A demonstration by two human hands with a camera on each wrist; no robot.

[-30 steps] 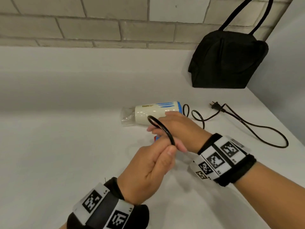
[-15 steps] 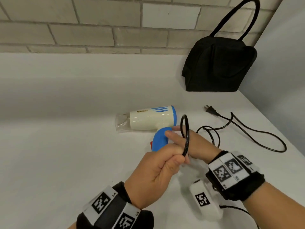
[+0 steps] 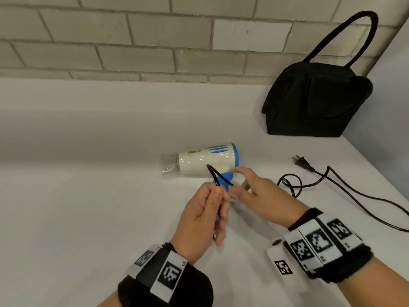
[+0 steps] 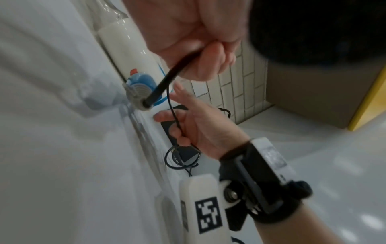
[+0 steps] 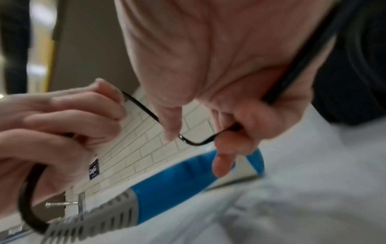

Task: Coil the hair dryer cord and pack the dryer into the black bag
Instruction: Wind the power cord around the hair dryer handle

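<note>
The hair dryer (image 3: pixel 205 159), white with a blue handle (image 5: pixel 177 173), lies on its side on the white counter. Its black cord (image 3: pixel 218 176) leaves the grey strain relief (image 4: pixel 137 99) and rises into my left hand (image 3: pixel 212 196), which grips a narrow folded loop above the handle. My right hand (image 3: pixel 243 187) is just right of the loop and pinches the thinner run of cord (image 5: pixel 198 142) between its fingers. The remaining cord (image 3: pixel 354 196) trails right across the counter to the plug (image 3: pixel 302 162). The black bag (image 3: pixel 316 103) stands in the back right corner, apart from both hands.
A tiled wall (image 3: pixel 155 41) runs along the back of the counter (image 3: pixel 66 196). A side wall (image 3: pixel 387 129) closes in the right, next to the bag. A small tangle of cord (image 3: pixel 290 183) lies just right of my right hand.
The round, upright loop in my left hand has flattened into a narrow fold pointing at the dryer. My right hand has shifted, its fingers now spread beside the loop.
</note>
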